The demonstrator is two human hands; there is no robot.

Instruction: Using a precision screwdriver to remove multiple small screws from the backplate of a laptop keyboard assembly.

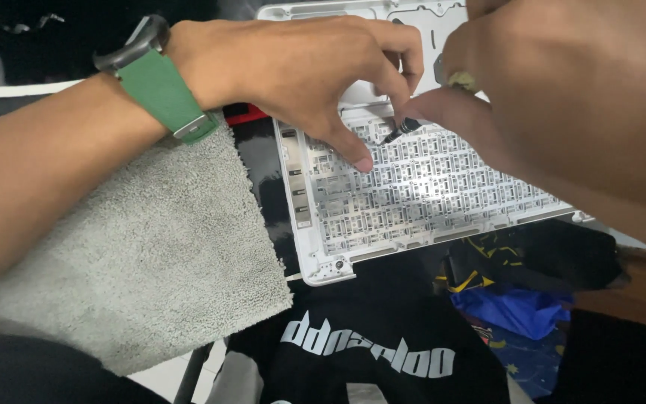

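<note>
I see both of my hands close together over a white keyboard frame [383,202]. It lies flat with its bare grid of little key slots facing up, and it rests on dark cloth.

My left hand [300,71] has a green watch band [160,93] on the wrist. Its fingers are bent down, and one fingertip [362,161] presses on the grid. My right hand [562,97] comes in from the other side. Its fingers pinch a small dark part [401,129], thin like a tiny screw or tool tip. The part sits right at the top edge of the grid, between the two hands. I cannot tell if the left hand grips it too or only steadies things beside it.

I think I am in the middle of fitting or lifting that small part on the frame. The next move needs a slow, careful touch, because the part is tiny and could slip into the slots.

A fluffy grey towel [151,254] lies just left of the frame. Below is a black shirt [368,352] with big white letters. To the right lies a crumpled blue bag [521,310], and a black and yellow cloth [480,269] is beside it. A small red thing [244,114] peeks out under my left wrist.
</note>
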